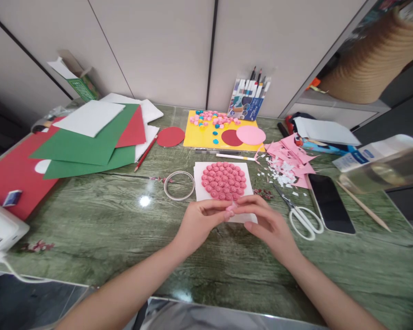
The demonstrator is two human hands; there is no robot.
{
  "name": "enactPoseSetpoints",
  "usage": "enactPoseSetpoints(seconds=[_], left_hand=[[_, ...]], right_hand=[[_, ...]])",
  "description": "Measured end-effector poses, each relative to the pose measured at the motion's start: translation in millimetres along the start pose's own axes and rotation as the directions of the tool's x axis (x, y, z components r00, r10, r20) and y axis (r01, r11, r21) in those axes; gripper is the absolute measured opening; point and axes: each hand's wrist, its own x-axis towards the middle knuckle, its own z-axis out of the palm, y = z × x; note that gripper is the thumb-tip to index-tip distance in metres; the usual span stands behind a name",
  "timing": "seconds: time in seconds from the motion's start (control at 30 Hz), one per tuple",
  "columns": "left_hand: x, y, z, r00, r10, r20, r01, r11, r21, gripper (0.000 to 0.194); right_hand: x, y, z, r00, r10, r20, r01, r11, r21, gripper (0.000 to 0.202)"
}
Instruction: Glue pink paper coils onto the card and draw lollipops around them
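My left hand (198, 223) pinches a small pink paper piece (231, 208) between thumb and fingertips. The fingertips of my right hand (271, 224) close on the same piece from the other side, its thumb lower and a little apart. Partly hidden, the piece does not show its full shape. Just beyond my fingers, a white sheet (198, 183) lies flat, bearing a round cluster of pink rolled paper coils (223, 179). My hands cover part of its near edge.
Left of the sheet is a roll of tape (165, 187). White-handled scissors (304, 220), a phone (332, 201) and pink paper scraps (289, 153) lie right. Behind, a yellow sheet (192, 137) carries beads and paper circles. Green paper (86, 146) is stacked left.
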Motion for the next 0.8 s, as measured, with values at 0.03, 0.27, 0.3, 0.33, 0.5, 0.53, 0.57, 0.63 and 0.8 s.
enactPoseSetpoints(seconds=[0.03,0.27,0.3,0.33,0.5,0.53,0.57,0.63,0.8], left_hand=[[0.2,-0.1,0.1,1.000,-0.004,-0.002,0.004,1.000,-0.007,0.019],[0.4,-0.6,-0.3,1.000,-0.004,-0.004,0.004,1.000,-0.018,0.021],[0.3,-0.6,-0.3,1.000,-0.006,-0.004,0.006,1.000,-0.016,0.021],[0.1,-0.5,-0.2,1.000,-0.009,-0.007,0.009,1.000,-0.013,0.021],[-0.5,0.5,0.0,0.999,-0.037,-0.031,0.038,0.999,0.013,0.022],[-0.7,0.7,-0.2,0.999,-0.040,-0.030,0.040,0.999,0.013,0.023],[-0.8,0.9,-0.4,0.999,-0.040,-0.027,0.040,0.999,0.011,0.023],[-1.1,0.9,-1.0,0.999,-0.035,-0.014,0.035,0.999,-0.001,0.023],[-2.2,-0.4,-1.6,1.000,-0.011,0.000,0.011,1.000,-0.023,0.022]], right_hand=[[-0.2,0.3,-0.2,1.000,-0.004,-0.006,0.004,1.000,-0.014,0.023],[-2.1,-1.3,1.3,0.997,-0.058,-0.044,0.051,0.988,-0.147,0.033],[-2.4,-1.7,1.7,0.996,-0.070,-0.050,0.060,0.982,-0.181,0.035],[-2.6,-2.1,2.0,0.995,-0.086,-0.055,0.072,0.974,-0.216,0.038],[-3.2,-2.6,2.9,0.982,-0.179,-0.057,0.147,0.921,-0.361,0.045],[-3.3,-2.5,3.0,0.979,-0.195,-0.054,0.160,0.910,-0.382,0.045],[-3.6,-2.5,3.2,0.977,-0.209,-0.051,0.172,0.899,-0.402,0.046],[-4.1,-2.4,3.4,0.970,-0.240,-0.045,0.196,0.877,-0.439,0.048],[-4.9,-1.6,4.5,0.948,-0.319,-0.014,0.268,0.818,-0.509,0.052]])
